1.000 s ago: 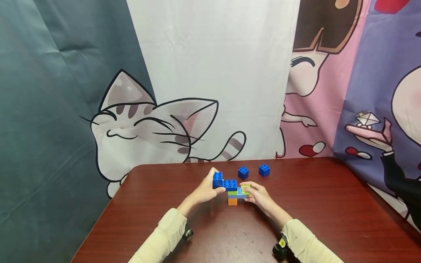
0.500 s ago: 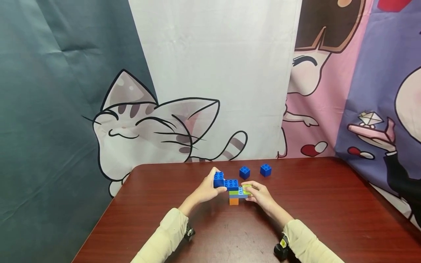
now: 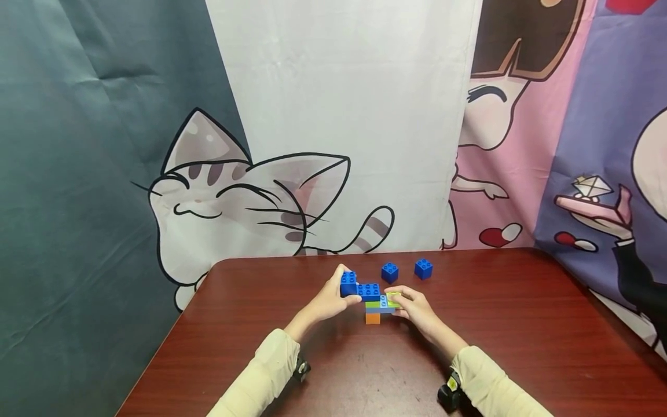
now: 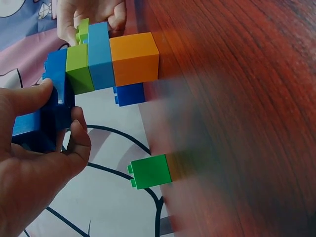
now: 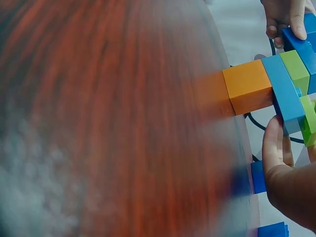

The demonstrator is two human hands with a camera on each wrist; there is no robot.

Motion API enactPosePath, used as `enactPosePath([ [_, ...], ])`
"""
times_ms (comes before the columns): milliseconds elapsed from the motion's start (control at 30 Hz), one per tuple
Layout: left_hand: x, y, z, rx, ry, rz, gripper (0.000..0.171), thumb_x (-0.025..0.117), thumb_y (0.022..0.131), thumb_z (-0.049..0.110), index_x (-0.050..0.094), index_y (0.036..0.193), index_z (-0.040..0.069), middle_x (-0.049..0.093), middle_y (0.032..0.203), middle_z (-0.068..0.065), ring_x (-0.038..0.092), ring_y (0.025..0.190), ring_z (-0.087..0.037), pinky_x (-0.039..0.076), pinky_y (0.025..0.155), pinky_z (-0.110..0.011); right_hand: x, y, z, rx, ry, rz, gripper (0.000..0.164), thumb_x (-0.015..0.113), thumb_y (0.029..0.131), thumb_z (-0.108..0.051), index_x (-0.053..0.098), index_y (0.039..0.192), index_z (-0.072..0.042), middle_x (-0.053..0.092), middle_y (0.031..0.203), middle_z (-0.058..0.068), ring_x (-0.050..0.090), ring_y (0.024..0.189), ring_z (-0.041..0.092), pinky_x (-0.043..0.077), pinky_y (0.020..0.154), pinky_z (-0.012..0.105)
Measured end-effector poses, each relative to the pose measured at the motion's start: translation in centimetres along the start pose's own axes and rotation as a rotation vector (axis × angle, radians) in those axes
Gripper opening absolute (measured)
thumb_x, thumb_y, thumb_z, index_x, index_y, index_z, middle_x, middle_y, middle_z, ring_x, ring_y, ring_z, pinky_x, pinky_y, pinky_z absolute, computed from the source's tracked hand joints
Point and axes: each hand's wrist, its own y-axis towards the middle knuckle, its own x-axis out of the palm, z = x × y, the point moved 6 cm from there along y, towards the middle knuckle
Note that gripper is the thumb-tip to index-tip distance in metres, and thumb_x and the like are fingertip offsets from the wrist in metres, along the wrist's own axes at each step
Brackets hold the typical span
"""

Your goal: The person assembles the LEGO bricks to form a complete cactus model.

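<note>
A stack of toy building bricks stands on the table between both hands. Its foot is an orange brick [image 3: 372,318], under a light blue brick [image 4: 100,57]. Above that sit two lime green bricks, one at the left [image 4: 79,69] and one at the right [image 3: 393,299]. A long blue brick [image 3: 369,291] lies on the left lime one and juts out leftward, with another blue brick [image 3: 348,282] on its outer end. My left hand [image 3: 328,300] grips these blue bricks between thumb and fingers. With my right hand [image 3: 418,313] I pinch the right lime brick and the light blue one beneath.
Two loose blue bricks, one nearer [image 3: 389,272] and one farther right [image 3: 424,269], stand behind the stack. A green brick [image 4: 150,172] stands on the table [image 3: 359,370], seen in the left wrist view. A cartoon-printed cloth [image 3: 333,87] hangs behind the table's far edge.
The whole head view has shifted slightly, so everything appears a little farther right. Both hands keep the same hold, and the bricks keep their arrangement.
</note>
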Motion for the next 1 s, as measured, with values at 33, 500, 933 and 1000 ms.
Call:
enactPosePath([
  [33,0.0,0.0,0.0,0.001,-0.009,-0.001,0.05,0.068,0.09,0.014,0.035,0.128,0.011,0.053,0.125,-0.018,0.055,0.114,-0.031,0.05,0.1,-0.052,0.0,0.0,0.0,0.003,0.005,-0.001,0.037,0.057,0.098,-0.023,0.059,0.127,0.001,0.064,0.114,0.012,0.061,0.091,0.015,0.056,0.079,0.024],
  [500,-0.1,-0.1,0.0,0.02,-0.034,0.002,0.047,0.068,0.09,0.01,0.036,0.124,0.009,0.056,0.124,-0.019,0.057,0.114,-0.03,0.05,0.1,-0.05,0.4,0.2,0.3,0.023,0.061,-0.062,0.045,0.056,0.098,-0.026,0.052,0.131,0.004,0.063,0.103,0.005,0.062,0.087,0.015,0.056,0.076,0.023],
  [933,0.0,0.4,1.0,0.035,0.098,-0.044,0.044,0.066,0.09,0.006,0.035,0.121,0.009,0.053,0.113,-0.016,0.055,0.105,-0.027,0.051,0.094,-0.045,0.4,-0.1,-0.1,-0.007,0.08,-0.097,0.045,0.057,0.098,-0.025,0.051,0.13,0.007,0.064,0.099,0.001,0.062,0.084,0.011,0.057,0.077,0.026],
  [1000,0.0,0.4,1.0,0.031,0.098,-0.045,0.044,0.066,0.091,0.007,0.035,0.122,0.01,0.053,0.114,-0.016,0.055,0.107,-0.027,0.051,0.096,-0.046,0.3,0.0,-0.2,-0.005,0.056,-0.087,0.043,0.057,0.098,-0.024,0.052,0.129,0.006,0.065,0.098,0.0,0.063,0.083,0.011,0.057,0.076,0.025],
])
